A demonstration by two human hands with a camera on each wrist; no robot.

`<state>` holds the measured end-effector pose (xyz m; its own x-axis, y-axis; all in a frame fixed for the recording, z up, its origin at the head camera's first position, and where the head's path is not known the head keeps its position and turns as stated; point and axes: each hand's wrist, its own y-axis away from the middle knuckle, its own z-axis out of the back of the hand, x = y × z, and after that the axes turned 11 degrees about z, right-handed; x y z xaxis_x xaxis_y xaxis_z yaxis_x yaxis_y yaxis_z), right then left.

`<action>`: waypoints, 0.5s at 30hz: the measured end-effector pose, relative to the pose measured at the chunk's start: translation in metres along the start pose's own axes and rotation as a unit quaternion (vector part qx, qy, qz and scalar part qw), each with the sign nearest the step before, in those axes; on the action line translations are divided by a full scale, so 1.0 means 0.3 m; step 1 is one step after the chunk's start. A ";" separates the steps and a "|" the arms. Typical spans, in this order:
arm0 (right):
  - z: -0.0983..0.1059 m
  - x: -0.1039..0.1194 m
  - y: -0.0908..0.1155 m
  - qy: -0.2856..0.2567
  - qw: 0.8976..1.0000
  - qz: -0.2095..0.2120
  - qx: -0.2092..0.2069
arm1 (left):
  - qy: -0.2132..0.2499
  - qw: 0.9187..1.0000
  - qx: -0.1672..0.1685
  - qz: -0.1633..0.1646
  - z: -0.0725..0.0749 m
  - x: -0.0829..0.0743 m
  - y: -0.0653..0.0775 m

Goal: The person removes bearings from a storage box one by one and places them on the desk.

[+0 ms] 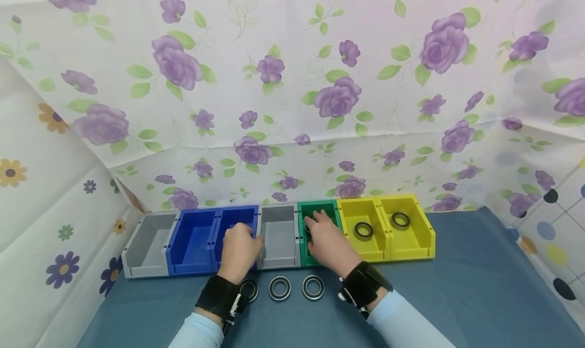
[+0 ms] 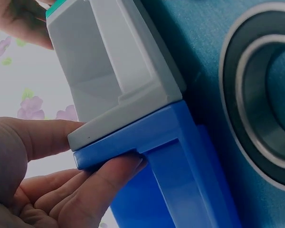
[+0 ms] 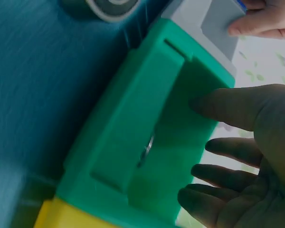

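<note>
My left hand (image 1: 239, 251) pinches the adjoining side walls of a blue bin (image 2: 166, 128) and a grey bin (image 2: 133, 61), thumb on the grey side and fingers inside the blue one. Over the green bin (image 3: 118, 118) is my right hand (image 1: 330, 241), its fingers spread and loosely bent, gripping nothing visible. A ball bearing (image 1: 307, 229) in that bin is mostly hidden by the hand; in the right wrist view only a shiny edge (image 3: 146, 151) shows. Below my left hand, a bearing (image 1: 256, 290) lies partly behind the wrist strap.
Two more bearings, one in the middle (image 1: 271, 289) and one to the right (image 1: 304, 287), lie on the blue cloth before the bins. The two yellow bins (image 1: 411, 254) each hold a bearing. Further left stand another blue bin (image 1: 194, 246) and a grey bin (image 1: 153, 244). Flowered sheeting hangs behind.
</note>
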<state>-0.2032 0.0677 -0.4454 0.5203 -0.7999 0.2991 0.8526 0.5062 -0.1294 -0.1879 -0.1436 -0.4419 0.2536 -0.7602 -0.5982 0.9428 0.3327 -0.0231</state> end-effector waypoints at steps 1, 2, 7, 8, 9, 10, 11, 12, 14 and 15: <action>-0.009 0.001 -0.005 0.003 1.000 0.000 0.004 | 0.002 1.000 0.001 0.000 0.000 0.000 0.001; -0.017 0.001 -0.010 0.007 1.000 -0.001 0.006 | 0.002 1.000 0.003 0.000 0.000 0.000 0.001; -0.051 -0.003 -0.036 0.034 0.999 -0.001 0.009 | 0.001 1.000 0.003 -0.001 0.000 0.002 0.000; -0.055 -0.002 -0.041 0.036 0.999 -0.002 0.011 | 0.000 1.000 0.002 -0.001 0.001 0.002 0.000; -0.058 -0.003 -0.046 0.038 0.999 -0.003 0.013 | 0.000 1.000 0.001 -0.002 0.002 0.003 -0.001; -0.062 -0.003 -0.051 0.038 0.999 -0.004 0.015 | 0.001 1.000 0.001 -0.004 0.003 0.004 -0.002; -0.064 -0.003 -0.055 0.036 0.999 -0.008 0.016 | 0.001 1.000 0.001 -0.005 0.004 0.005 -0.003; -0.068 -0.004 -0.060 0.035 0.999 -0.013 0.019 | 0.002 1.000 0.002 -0.006 0.006 0.005 -0.004; -0.074 -0.003 -0.069 0.027 0.999 -0.032 0.032 | 0.004 1.000 0.003 -0.006 0.009 0.005 -0.006; -0.077 -0.003 -0.073 0.025 0.998 -0.040 0.040 | 0.005 1.000 0.004 -0.005 0.011 0.005 -0.006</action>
<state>-0.2213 0.0499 -0.4649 0.4540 -0.8527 0.2585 0.8861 0.4625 -0.0303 -0.1886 -0.1472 -0.4402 0.2417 -0.7583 -0.6054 0.9469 0.3208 -0.0237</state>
